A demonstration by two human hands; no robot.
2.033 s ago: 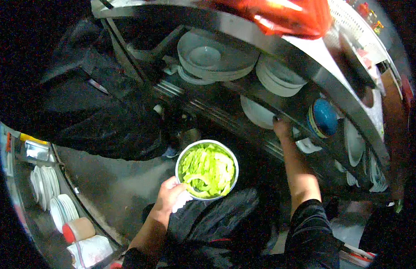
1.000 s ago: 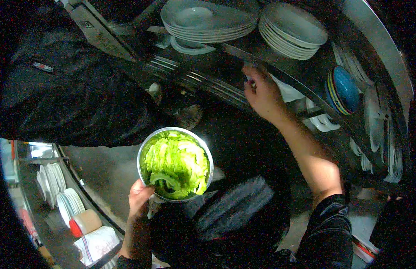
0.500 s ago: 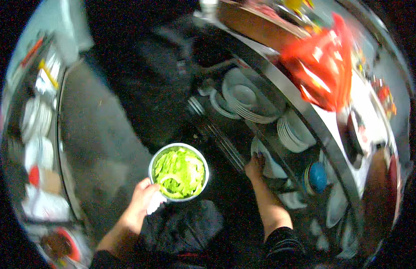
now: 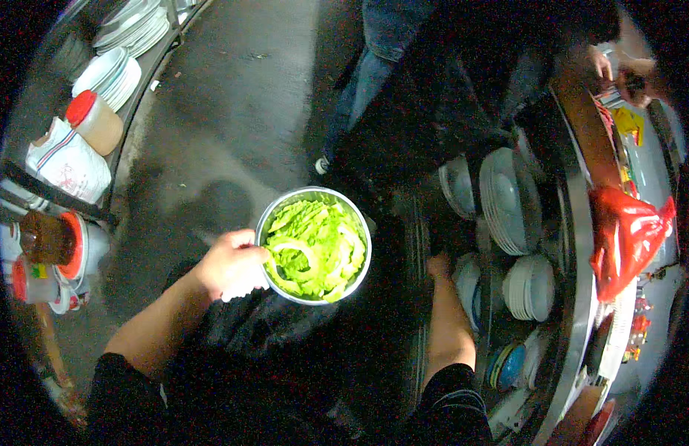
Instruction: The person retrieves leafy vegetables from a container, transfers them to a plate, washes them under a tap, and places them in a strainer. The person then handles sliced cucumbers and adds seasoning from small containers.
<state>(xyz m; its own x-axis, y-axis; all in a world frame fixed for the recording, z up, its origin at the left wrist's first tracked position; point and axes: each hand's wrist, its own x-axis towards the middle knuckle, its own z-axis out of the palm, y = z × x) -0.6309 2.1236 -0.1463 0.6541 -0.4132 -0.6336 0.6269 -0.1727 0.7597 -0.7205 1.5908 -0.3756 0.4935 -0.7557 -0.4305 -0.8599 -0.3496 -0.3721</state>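
My left hand [image 4: 229,265] grips the near-left rim of a round metal bowl [image 4: 366,262], thumb over the edge. Something white, like a cloth or paper [image 4: 246,285], is bunched under its fingers. Sliced light-green vegetables [image 4: 315,249] fill much of the bowl; some pieces are curved rings. On the right, my right hand [image 4: 438,264] reaches into a dim shelf, beside a stack of white plates [image 4: 468,286]. Shadow covers its fingers, so whether it touches or holds a plate cannot be made out.
The shelf also carries stacked white bowls [image 4: 506,197], more plates [image 4: 529,288] and a blue dish [image 4: 512,366]. A red plastic bag [image 4: 628,238] lies on the counter above. Another person [image 4: 463,97] stands ahead. A left-hand rack holds plates [image 4: 115,78] and a red-lidded jar [image 4: 99,123].
The view has turned, so the shelf now sits farther right and more floor shows. My left hand still holds the bowl. My right hand is still at the shelf, its fingers now darker.
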